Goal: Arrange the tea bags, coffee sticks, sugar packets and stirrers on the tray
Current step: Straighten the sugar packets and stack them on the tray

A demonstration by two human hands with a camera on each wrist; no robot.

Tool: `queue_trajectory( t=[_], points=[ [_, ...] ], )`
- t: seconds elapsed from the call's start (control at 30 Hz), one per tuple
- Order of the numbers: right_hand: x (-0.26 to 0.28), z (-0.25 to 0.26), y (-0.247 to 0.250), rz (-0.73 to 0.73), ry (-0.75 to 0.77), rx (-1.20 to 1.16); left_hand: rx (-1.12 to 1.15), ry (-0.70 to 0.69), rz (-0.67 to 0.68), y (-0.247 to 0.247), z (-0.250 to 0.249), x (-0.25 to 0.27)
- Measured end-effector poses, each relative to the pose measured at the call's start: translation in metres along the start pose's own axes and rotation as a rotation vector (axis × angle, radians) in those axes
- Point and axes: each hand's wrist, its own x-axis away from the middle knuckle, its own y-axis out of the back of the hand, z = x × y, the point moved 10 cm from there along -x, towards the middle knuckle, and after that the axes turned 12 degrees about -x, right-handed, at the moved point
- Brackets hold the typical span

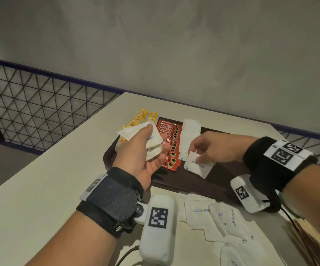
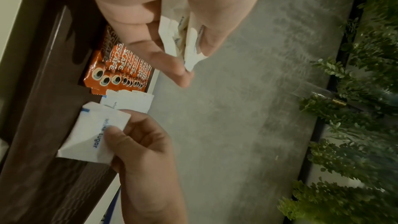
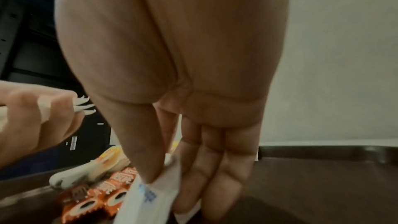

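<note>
A dark brown tray [image 1: 222, 181] lies on the white table. On it, yellow tea bags [image 1: 142, 116] sit at the far left, red coffee sticks [image 1: 169, 143] beside them, then a row of white sugar packets [image 1: 191, 131]. My left hand [image 1: 142, 150] hovers over the tray's left part and grips a stack of sugar packets [image 1: 153, 144], also seen as a sugar stack [image 2: 185, 40]. My right hand [image 1: 211, 148] pinches one white sugar packet [image 1: 197, 165] just above the tray, right of the coffee sticks; this packet [image 2: 90, 135] [image 3: 148, 193] hangs from thumb and fingers.
Several loose sugar packets [image 1: 222, 217] lie on the table near the front edge, below the tray. A pile of brown paper-wrapped sticks [image 1: 313, 240] lies at the front right. A wire mesh railing [image 1: 40, 104] runs left of the table; a grey wall stands behind.
</note>
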Motion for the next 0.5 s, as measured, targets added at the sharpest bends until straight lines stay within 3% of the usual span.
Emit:
queue_trajectory(
  t=[0.27,0.5],
  points=[
    [-0.028,0.009,0.013,-0.158,0.034,0.067,-0.014,-0.006,-0.016,0.000,0.001,-0.002],
    [-0.041,0.012,0.012,-0.193,-0.006,0.257,0.002,-0.029,-0.001,0.000,-0.003,0.002]
  ],
)
